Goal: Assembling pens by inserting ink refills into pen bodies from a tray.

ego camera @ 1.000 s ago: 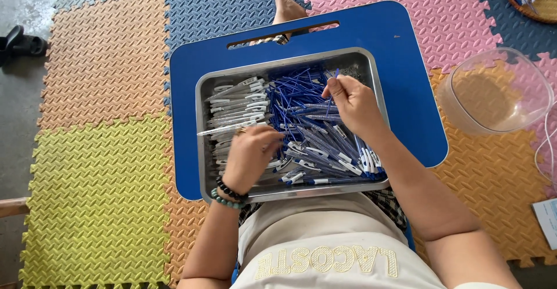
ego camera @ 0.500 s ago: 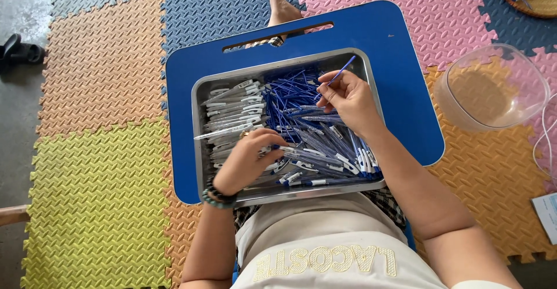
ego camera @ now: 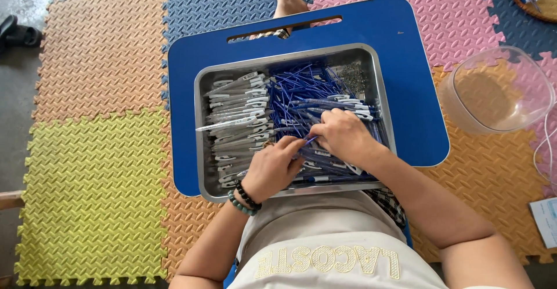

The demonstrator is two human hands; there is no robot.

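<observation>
My two hands have come together since half a second ago — the right hand (ego camera: 342,135), which was lifted with a blue pen, is now down beside the left hand (ego camera: 272,167), both grips closed on one blue pen part (ego camera: 309,141) between the fingertips. Just left of the grip lie the grey pen barrels (ego camera: 238,120), beyond it the blue refills (ego camera: 301,89), all in the metal tray (ego camera: 206,179) on the blue lap desk (ego camera: 406,62) — apparently an assembly pinch.

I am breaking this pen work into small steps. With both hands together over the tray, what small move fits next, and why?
Probably press the blue piece home. The left hand and right hand meet over the metal tray, pinching a thin blue pen part between their fingertips. Grey pen barrels lie stacked to the left and blue parts heaped beside them.
</observation>
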